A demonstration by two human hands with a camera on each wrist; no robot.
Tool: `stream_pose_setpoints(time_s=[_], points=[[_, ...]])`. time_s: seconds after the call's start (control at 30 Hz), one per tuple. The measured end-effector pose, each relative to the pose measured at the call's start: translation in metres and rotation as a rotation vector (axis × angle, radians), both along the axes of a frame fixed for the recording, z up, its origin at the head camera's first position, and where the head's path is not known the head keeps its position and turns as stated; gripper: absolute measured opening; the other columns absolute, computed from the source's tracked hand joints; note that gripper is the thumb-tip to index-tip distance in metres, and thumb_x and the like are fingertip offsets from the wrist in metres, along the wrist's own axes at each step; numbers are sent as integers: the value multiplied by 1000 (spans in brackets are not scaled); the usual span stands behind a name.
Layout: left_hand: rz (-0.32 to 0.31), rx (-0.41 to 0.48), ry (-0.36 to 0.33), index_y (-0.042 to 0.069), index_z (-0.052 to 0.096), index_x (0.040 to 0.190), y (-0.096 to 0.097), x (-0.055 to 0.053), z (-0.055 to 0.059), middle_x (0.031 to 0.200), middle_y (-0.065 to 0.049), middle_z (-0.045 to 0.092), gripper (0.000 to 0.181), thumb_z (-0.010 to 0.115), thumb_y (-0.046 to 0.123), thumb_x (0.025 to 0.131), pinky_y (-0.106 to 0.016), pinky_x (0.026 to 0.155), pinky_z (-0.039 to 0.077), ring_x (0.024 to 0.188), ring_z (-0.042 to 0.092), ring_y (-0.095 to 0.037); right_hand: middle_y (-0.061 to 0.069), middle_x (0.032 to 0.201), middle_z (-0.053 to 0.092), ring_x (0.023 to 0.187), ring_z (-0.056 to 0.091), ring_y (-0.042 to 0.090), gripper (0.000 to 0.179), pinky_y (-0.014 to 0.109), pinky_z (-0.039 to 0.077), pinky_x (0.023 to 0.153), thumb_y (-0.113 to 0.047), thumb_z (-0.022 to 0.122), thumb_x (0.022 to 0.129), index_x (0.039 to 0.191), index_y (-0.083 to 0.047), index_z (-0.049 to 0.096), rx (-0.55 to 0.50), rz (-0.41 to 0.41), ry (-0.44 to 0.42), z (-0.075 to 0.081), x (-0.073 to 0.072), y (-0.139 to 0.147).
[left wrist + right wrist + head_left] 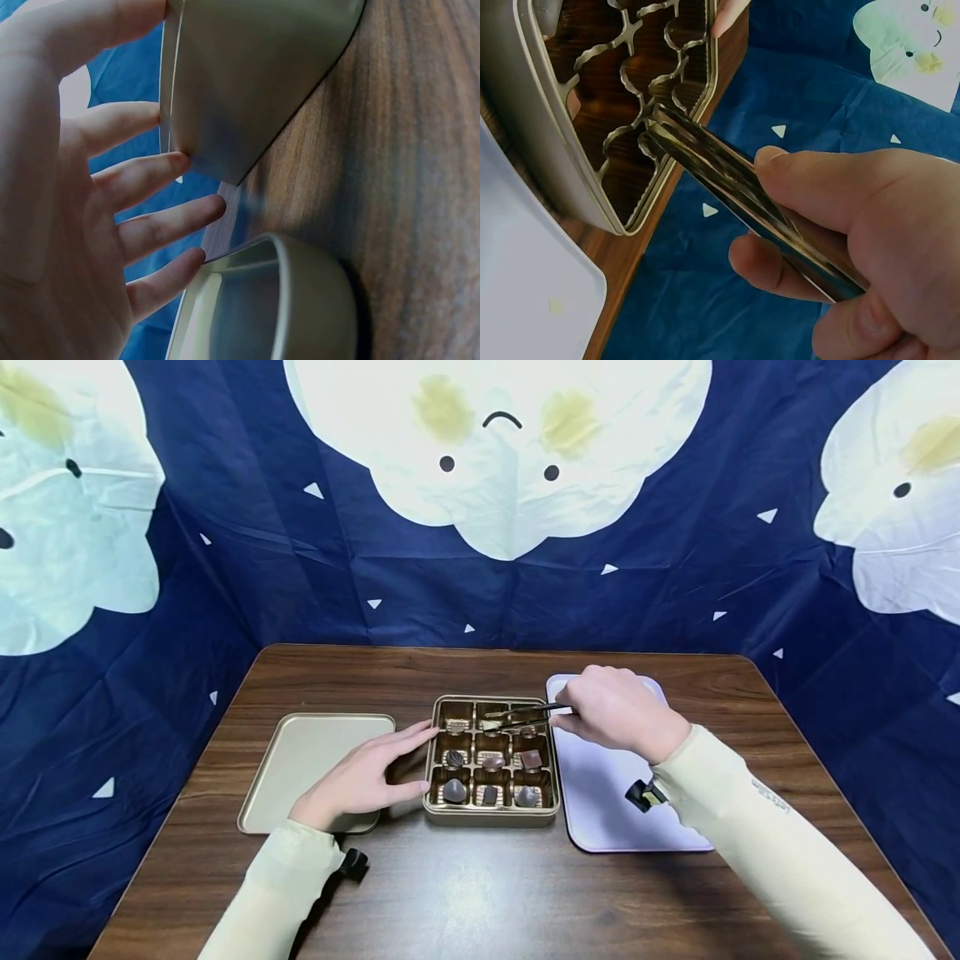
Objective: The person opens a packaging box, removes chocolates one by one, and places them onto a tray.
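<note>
A gold tin box (pixel 491 818) with a divided insert holds chocolates in several compartments. My right hand (pixel 611 706) grips a pair of dark metal tongs (pixel 735 195) between thumb and fingers. The tongs' tips reach into the back middle compartment, beside a small pale piece (pixel 491 725); whether they pinch it is unclear. My left hand (pixel 360 781), fingers extended and spread, touches the box's left side. In front of the pale piece lie a striped dark chocolate (pixel 454 759), a square brown one (pixel 531 760) and a heart-shaped dark one (pixel 453 791).
A shallow gold tray or lid (pixel 315 768) lies left of the box, partly under my left forearm. To the right, a lavender tray (pixel 615 827) sits close against the box, below my right arm. All rest on a wooden table (pixel 465 902), with a blue patterned cloth (pixel 420 585) behind.
</note>
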State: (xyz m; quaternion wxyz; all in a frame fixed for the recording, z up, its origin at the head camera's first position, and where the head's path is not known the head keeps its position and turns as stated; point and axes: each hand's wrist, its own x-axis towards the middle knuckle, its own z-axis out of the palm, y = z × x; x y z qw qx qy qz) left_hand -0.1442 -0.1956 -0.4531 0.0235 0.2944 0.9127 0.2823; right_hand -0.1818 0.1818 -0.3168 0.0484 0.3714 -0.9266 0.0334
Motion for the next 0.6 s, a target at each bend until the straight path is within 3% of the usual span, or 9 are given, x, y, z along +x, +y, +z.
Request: stream_pose_setpoints(time_s=[0.2,0.47,0.6], points=[[0,-2,2,24,43,162,0,0,0,167,-11,40,81,75,52,93,-60,119,36,150,42,-33,-11,55,46,53,48,11,34,36,43,45,-27,82,91,63,-26,63,-11,10,-11,-1,0,-3],[1,-5,-5,24,44,162,1,1,1,167,-11,40,81,75,51,93,-61,119,36,150,42,-33,-13,54,42,51,44,9,42,31,38,45,-27,79,95,60,-26,55,-62,17,-51,-6,-2,5],[-1,-4,-1,23,44,162,1,1,1,167,-11,40,81,75,52,93,-61,119,36,150,43,-34,-15,54,42,49,41,4,37,27,36,47,-26,79,95,63,-23,60,-118,58,-43,-12,-3,12]])
